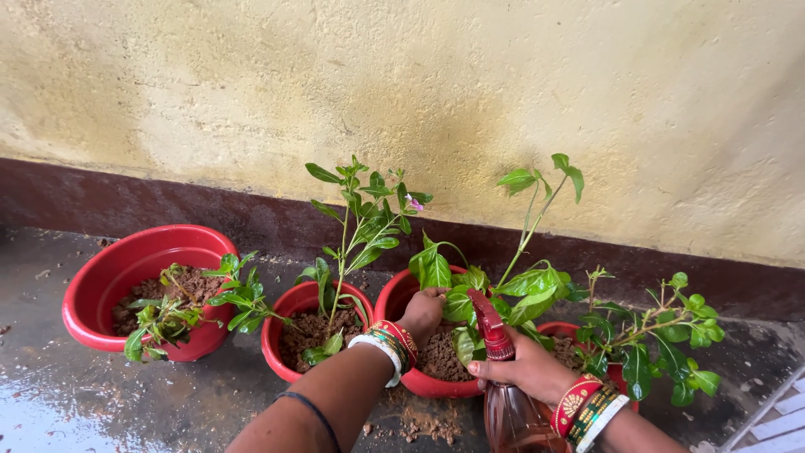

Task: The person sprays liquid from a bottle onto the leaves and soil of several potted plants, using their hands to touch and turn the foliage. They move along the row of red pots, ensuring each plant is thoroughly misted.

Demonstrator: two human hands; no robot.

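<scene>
Pointing away, upright spray bottle [506, 394]

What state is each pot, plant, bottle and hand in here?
Large red pot: upright, part-filled with soil.
Second pot: upright, plant standing.
Third pot: left hand at its plant.
Spray bottle: upright, gripped by right hand.
Floor: wet.

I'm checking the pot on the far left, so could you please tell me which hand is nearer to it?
Left. The left hand is in the third pot, two pots from the far-left pot. The right hand holds a spray bottle farther right.
</scene>
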